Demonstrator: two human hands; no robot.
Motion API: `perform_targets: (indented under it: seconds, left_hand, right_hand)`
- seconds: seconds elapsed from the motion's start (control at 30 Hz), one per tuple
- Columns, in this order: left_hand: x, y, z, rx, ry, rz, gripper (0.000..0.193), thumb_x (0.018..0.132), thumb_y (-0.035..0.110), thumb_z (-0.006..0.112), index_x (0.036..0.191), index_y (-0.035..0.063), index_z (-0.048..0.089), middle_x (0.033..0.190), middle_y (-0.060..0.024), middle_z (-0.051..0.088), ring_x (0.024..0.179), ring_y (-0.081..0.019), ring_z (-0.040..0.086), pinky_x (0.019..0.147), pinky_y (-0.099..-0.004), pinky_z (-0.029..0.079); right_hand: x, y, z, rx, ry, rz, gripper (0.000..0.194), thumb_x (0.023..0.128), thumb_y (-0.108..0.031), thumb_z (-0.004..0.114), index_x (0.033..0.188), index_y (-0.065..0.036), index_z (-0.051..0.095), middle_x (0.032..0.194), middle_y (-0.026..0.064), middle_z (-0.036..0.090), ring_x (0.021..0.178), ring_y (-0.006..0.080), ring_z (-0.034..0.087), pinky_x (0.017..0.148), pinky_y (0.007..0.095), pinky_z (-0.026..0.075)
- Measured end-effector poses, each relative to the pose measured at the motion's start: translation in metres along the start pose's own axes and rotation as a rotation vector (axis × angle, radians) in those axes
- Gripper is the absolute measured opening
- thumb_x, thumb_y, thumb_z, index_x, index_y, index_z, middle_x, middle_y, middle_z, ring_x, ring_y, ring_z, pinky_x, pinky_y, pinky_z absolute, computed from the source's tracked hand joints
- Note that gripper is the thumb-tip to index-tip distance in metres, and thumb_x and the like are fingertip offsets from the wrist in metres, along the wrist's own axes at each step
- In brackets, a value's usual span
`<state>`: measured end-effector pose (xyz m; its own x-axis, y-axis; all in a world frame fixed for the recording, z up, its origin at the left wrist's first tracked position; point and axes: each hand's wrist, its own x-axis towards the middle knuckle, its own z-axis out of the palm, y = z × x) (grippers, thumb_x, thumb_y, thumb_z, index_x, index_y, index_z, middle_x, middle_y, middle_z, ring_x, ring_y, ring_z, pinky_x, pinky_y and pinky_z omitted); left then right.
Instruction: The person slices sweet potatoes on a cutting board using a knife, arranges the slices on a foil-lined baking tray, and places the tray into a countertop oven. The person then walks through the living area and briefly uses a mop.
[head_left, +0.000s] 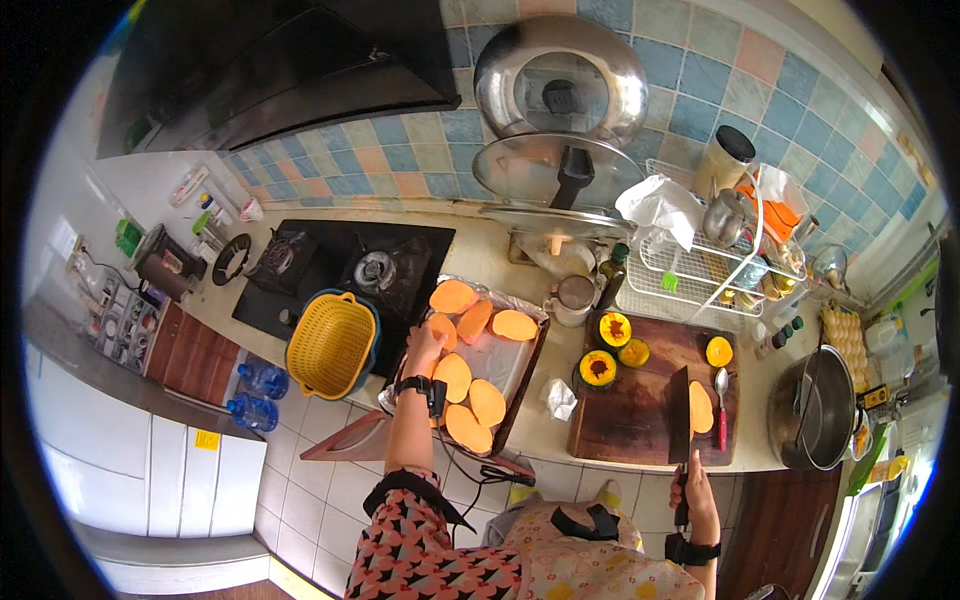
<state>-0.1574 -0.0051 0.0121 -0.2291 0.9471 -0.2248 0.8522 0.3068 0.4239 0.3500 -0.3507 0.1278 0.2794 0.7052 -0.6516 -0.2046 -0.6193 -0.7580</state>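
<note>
My left hand (425, 351) is over the left side of a foil-lined baking tray (517, 367), its fingers touching a sweet potato slice (442, 328); whether they grip it is hidden. Several more orange slices lie around it on the foil, such as a large sweet potato slice (469, 429) near the front. With my right hand (697, 495) I hold a cleaver (679, 416) by its black handle. The blade stands over the right part of a dark wooden cutting board (626, 427). Right beside the blade lies a cut sweet potato piece (701, 407).
Cut pumpkin pieces (598, 369) sit at the board's left edge, a red-handled spoon (722, 409) at its right. A yellow basket (330, 345) overlaps the gas stove (409, 262). A deep metal pot (814, 412) stands right; a white wire rack (697, 277) and an oil bottle (613, 277) stand behind.
</note>
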Motion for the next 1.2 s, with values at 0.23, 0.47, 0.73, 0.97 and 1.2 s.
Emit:
perform_targets:
  seconds: [0.23,0.47,0.73,0.97,1.2]
  left_hand:
    - [-0.001,-0.014,-0.006,-0.128,0.120,0.002,0.070,0.085,0.020,0.067,0.144,0.0121,0.031,0.134,-0.0237,0.047,0.123,-0.0435,0.044,0.099,-0.0512,0.041]
    - [-0.005,-0.004,-0.006,-0.151,0.023,-0.001,0.093,0.075,0.045,0.076,0.145,0.0102,0.026,0.135,-0.0244,0.047,0.124,-0.0445,0.043,0.104,-0.0513,0.037]
    - [0.000,0.052,0.006,0.166,0.170,-0.248,0.099,0.074,0.060,0.069,0.145,0.0133,0.020,0.126,-0.0279,0.047,0.118,-0.0430,0.047,0.101,-0.0514,0.037]
    - [0.010,0.042,0.004,-0.151,0.102,-0.307,0.087,0.071,0.052,0.077,0.123,-0.0003,0.030,0.117,-0.0294,0.051,0.109,-0.0351,0.058,0.092,-0.0492,0.048]
    - [-0.021,0.005,-0.056,-0.114,0.071,0.310,0.077,0.064,0.019,0.081,0.130,0.0007,0.045,0.120,-0.0166,0.054,0.111,-0.0285,0.055,0.093,-0.0388,0.046]
  right_hand:
    - [-0.006,0.002,-0.005,0.021,0.018,-0.003,0.061,0.094,-0.067,0.037,0.073,-0.010,0.045,0.051,0.0008,0.039,0.039,0.0134,0.039,0.039,0.0284,0.035]
    - [-0.010,0.005,-0.015,0.009,0.030,-0.071,0.062,0.094,-0.066,0.035,0.073,-0.009,0.046,0.051,0.0014,0.040,0.039,0.0135,0.040,0.039,0.0286,0.036]
    - [-0.016,0.012,-0.013,0.001,0.045,-0.031,0.060,0.094,-0.067,0.036,0.076,-0.010,0.045,0.052,0.0003,0.040,0.040,0.0125,0.038,0.039,0.0278,0.035]
    - [-0.023,0.011,-0.015,-0.011,0.053,-0.004,0.061,0.093,-0.068,0.038,0.076,-0.010,0.045,0.053,0.0002,0.041,0.041,0.0118,0.038,0.039,0.0268,0.035]
    - [-0.013,0.008,-0.015,0.003,0.038,-0.008,0.061,0.092,-0.069,0.038,0.077,-0.010,0.045,0.053,-0.0001,0.040,0.041,0.0120,0.039,0.039,0.0266,0.034]
